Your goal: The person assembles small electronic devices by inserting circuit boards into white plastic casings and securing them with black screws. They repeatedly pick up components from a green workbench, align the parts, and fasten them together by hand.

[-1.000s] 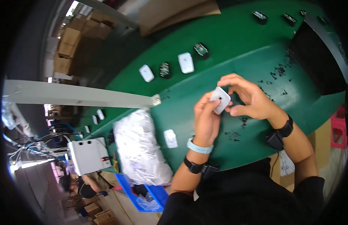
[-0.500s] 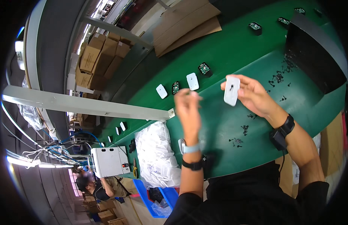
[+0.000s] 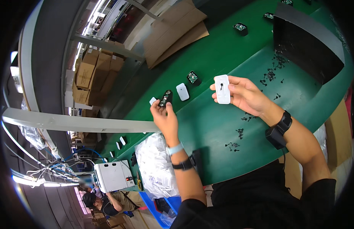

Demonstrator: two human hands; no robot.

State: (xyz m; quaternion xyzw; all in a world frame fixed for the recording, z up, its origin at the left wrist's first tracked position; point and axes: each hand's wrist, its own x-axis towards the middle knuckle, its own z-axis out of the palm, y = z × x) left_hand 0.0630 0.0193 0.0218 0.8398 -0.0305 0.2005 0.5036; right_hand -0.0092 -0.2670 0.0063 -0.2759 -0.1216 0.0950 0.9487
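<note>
At the lower centre of the frame a bag of white parts (image 3: 156, 168) lies at the near edge of the green table (image 3: 207, 122), with loose black screws (image 3: 232, 145) scattered just right of it. Above the bag, left of centre, the left hand (image 3: 164, 116) reaches out with its fingers closed lightly around a small black module (image 3: 165, 98), thumb and fingertips pinching its lower end. Right of centre, the right hand (image 3: 243, 95) holds a white rectangular cover (image 3: 222, 89) upright, thumb at 1 side and curled fingers at the other, its flat face toward the camera. Between the 2 hands, farther up, a second white cover (image 3: 182, 91) and another black module (image 3: 192, 77) lie on the green surface. A black tray (image 3: 304, 45) stands at the upper right, and flat cardboard sheets (image 3: 175, 34) lie at the upper centre.
</note>
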